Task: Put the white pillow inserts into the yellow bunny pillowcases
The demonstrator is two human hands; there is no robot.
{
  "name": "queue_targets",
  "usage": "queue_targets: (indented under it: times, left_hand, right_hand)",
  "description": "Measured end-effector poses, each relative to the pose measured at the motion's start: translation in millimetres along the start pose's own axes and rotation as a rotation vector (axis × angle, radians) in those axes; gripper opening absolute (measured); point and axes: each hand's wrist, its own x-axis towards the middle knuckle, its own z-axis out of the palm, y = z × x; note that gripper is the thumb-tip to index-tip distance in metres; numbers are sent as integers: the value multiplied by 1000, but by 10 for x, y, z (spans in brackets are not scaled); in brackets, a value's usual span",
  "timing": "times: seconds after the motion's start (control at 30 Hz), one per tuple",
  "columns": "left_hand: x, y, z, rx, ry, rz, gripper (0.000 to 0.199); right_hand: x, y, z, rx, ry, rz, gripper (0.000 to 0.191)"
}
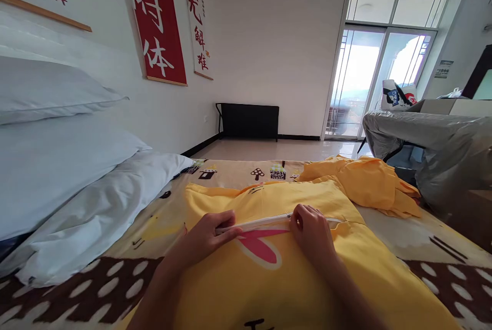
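Note:
A yellow pillow cover [292,284] with a pink and white print lies in front of me, its white zipper [265,223] running across between my hands. My left hand [213,232] pinches the left end of the zipper edge between thumb and fingers. At the right part of the zipper, my right hand [309,227] is closed with its fingers curled at the zipper slider, which is mostly hidden. To the right of that hand, the zipper line continues along a fold of the yellow cloth.
White pillows [57,166] are stacked at the left on a patterned bedspread [154,238]. A crumpled yellow cloth [365,181] lies at the back right. Beyond stand a black folded table [249,121] and a plastic-covered table [423,127].

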Motion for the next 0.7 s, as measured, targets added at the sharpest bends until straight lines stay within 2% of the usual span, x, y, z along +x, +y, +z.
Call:
queue_targets:
  times: [0.27, 0.37, 0.47, 0.6, 0.7]
  left_hand:
    - [59, -80, 33, -10, -4, 42, 30]
    - [69, -53, 49, 12, 1, 33, 30]
    - [63, 29, 101, 125, 54, -3, 31]
    - [19, 134, 134, 320, 45, -41, 28]
    - [-16, 127, 76, 361, 57, -22, 30]
  right_hand:
    - [75, 202, -75, 28, 12, 65, 13]
    - [104, 337, -96, 124, -46, 93, 14]
    - [127, 422, -118, 217, -134, 83, 15]
    - [135, 419, -142, 130, -161, 102, 15]
    - [111, 471, -149, 28, -161, 116, 15]
